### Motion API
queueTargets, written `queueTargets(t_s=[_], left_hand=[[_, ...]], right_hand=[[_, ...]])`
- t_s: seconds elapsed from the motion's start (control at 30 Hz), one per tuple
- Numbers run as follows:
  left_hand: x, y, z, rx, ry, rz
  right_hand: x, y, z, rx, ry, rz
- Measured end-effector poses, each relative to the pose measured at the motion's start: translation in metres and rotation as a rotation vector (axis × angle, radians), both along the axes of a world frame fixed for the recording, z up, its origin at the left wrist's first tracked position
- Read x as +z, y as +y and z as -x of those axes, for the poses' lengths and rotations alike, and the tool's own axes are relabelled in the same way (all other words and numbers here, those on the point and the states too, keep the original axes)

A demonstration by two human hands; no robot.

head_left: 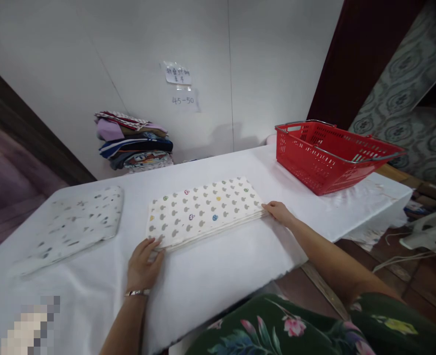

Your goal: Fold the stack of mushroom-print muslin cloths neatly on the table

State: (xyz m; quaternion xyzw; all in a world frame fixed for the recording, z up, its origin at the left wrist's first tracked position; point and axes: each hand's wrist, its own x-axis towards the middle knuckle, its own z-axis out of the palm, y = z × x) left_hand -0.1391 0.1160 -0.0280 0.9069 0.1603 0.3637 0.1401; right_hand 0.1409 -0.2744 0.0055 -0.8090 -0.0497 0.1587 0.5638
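A white cloth (203, 209) with small grey mushroom-like prints, a few of them coloured, lies folded in a long flat rectangle on the table. Several layers show along its near edge. My left hand (146, 261), wearing a silver bracelet, pinches its near left corner, thumb toward the front and fingers on top. At the near right corner, my right hand (278, 213) grips the layered edge between thumb and fingers. To the left lies another folded white cloth (81, 222) with scattered dark specks, touched by neither hand.
The table has a white cover (218, 276). A red plastic basket (314, 162) with metal handles stands at the back right. Behind the table's far left edge rises a stack of folded fabrics (134, 143). Paper notes (183, 98) hang on the wall. A white chair (430, 236) is at right.
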Motion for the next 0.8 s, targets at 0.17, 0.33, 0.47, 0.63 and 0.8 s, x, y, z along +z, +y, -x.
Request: queueTargets(t_s=[0.17, 0.33, 0.47, 0.63, 0.8], left_hand=[[0.002, -0.002, -0.002, 0.005, 0.052, 0.056], [0.009, -0.007, 0.002, 0.206, 0.047, 0.027], [0.009, -0.003, 0.003, 0.391, 0.145, 0.077], [0.010, -0.002, 0.001, 0.492, 0.325, 0.264], [0.022, -0.021, 0.001, 0.466, 0.320, 0.347]], right_hand=[[0.010, 0.004, -0.009, 0.010, 0.013, -0.001], [0.011, 0.001, -0.012, -0.002, 0.082, 0.013], [0.007, 0.001, -0.007, -0.008, 0.123, 0.066], [0.010, 0.000, -0.002, 0.033, 0.118, 0.118], [-0.002, -0.013, -0.008, 0.112, -0.003, 0.328]])
